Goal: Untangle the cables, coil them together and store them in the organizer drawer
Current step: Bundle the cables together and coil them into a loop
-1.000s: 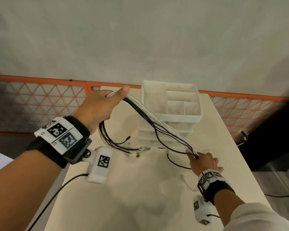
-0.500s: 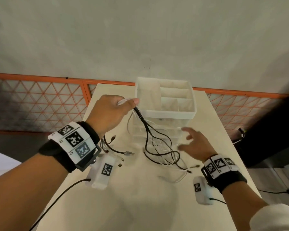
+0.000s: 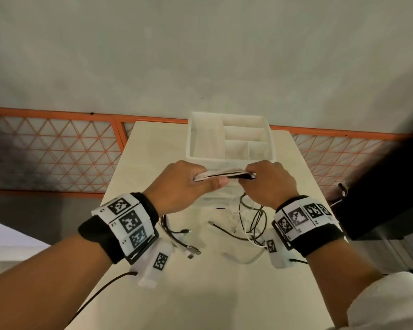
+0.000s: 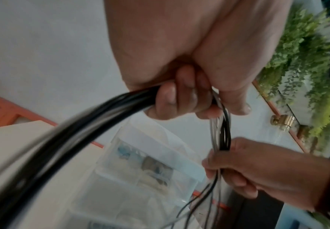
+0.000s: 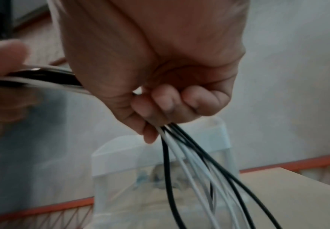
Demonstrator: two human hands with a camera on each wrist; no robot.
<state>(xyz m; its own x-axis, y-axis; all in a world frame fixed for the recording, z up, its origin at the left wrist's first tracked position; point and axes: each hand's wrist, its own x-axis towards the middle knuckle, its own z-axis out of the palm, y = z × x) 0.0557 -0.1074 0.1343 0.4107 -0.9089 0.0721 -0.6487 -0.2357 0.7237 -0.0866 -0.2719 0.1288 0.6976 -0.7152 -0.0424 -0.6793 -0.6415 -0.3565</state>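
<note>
- The left hand [image 3: 184,184] grips a bundle of black and white cables [image 3: 224,174], fingers curled round it and the thumb [image 3: 216,183] laid along its near side.
- The right hand [image 3: 270,182] is closed round the same bundle just beside the left; only a short, nearly level stretch of cable shows between the two fists.
- From the left wrist view, the strands run out past the left fingers [image 4: 179,99] and straight into the right hand's grip [image 4: 244,168].
- From the right wrist view, black and white strands fan down out of the curled right fingers [image 5: 172,105].
- The loose ends hang below both hands and lie on the cream table [image 3: 200,294], several plugs resting there.
- The white organizer [image 3: 229,139] stands on the table just behind the hands, its top tray divided into compartments; clear drawers sit beneath.
</note>
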